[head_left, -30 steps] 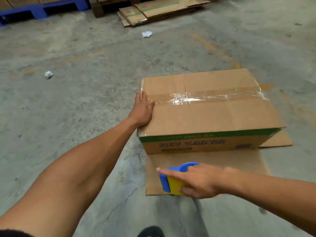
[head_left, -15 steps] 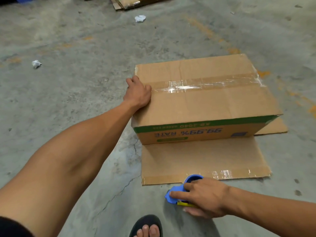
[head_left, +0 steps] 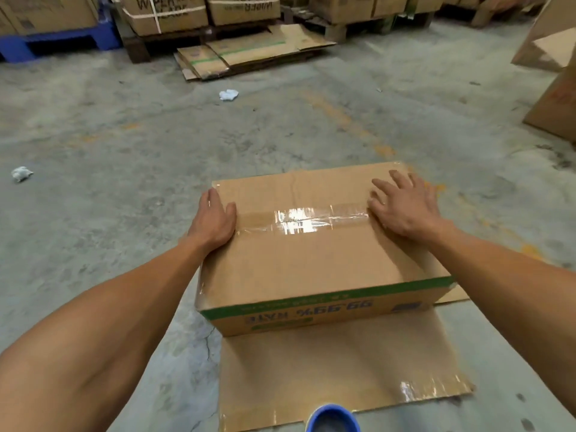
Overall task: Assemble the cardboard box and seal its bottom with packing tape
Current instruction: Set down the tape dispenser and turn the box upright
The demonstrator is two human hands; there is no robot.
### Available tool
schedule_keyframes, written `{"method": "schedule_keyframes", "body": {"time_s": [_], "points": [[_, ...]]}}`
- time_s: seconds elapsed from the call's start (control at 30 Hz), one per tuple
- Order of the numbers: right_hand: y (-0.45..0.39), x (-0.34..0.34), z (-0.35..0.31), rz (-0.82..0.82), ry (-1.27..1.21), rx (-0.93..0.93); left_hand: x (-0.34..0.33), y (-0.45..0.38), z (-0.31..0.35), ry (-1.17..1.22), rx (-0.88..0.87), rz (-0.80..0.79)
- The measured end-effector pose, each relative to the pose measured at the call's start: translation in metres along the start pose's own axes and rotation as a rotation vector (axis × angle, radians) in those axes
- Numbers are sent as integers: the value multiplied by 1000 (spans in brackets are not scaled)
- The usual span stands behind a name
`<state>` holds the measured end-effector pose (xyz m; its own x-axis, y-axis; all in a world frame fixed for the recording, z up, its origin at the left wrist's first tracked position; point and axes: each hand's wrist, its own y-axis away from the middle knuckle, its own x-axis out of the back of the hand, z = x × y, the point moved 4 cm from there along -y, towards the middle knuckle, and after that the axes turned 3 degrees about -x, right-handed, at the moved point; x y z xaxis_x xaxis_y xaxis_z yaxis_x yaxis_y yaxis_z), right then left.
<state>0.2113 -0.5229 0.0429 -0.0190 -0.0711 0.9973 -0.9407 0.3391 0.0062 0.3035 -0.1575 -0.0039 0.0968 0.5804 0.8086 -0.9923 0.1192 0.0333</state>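
The brown cardboard box [head_left: 311, 263] stands upside down on the concrete floor, its printed green stripe facing me. A strip of clear packing tape [head_left: 299, 221] runs along the seam of its upper face. My left hand [head_left: 212, 221] rests with straight fingers on the box's left edge. My right hand [head_left: 402, 204] lies flat with spread fingers on the right end of the tape. One long flap [head_left: 336, 375] lies open on the floor toward me. The blue tape dispenser [head_left: 332, 419] sits on the floor at the bottom edge, in neither hand.
Flattened cartons [head_left: 249, 57] lie by wooden pallets stacked with boxes [head_left: 165, 10] at the back. A blue pallet [head_left: 59, 45] is at the far left. More cardboard boxes [head_left: 551, 98] stand at the right. Crumpled scraps [head_left: 229, 95] lie on the floor.
My right hand let go of the tape dispenser on the floor and moved up onto the right end of the taped seam. My left hand stayed on the box's left edge.
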Motion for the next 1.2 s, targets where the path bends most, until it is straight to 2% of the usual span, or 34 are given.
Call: {"method": "schedule_keyframes", "body": {"time_s": [0.13, 0.2, 0.4, 0.53, 0.6, 0.7, 0.8, 1.0, 1.13, 1.2], "points": [[-5, -15, 26, -149, -89, -120, -1, 2, 2, -24, -69, 38], [-7, -15, 23, -142, -110, -141, 0, -6, -2, -23, -78, 36], [-5, -11, 24, -9, -220, -205, 11, -19, -16, 84, 51, -21], [-15, -19, 35, -125, -425, -367, 19, -25, -16, 159, 151, -49], [-18, -21, 33, -170, -473, -391, 19, -20, -15, 230, 175, -42], [-21, -9, 26, -98, -559, -342, 23, -14, -14, 333, 134, -25], [-16, 14, 13, 20, -610, -310, 47, -13, -13, 365, 114, 93], [-16, 91, -43, 286, -874, -217, 148, -16, 10, 371, -10, 498], [-19, 129, -88, 469, -1140, -11, 230, 8, 13, 403, -96, 740], [-16, 143, -114, 504, -1198, 93, 262, 28, 16, 411, -106, 845]]}}
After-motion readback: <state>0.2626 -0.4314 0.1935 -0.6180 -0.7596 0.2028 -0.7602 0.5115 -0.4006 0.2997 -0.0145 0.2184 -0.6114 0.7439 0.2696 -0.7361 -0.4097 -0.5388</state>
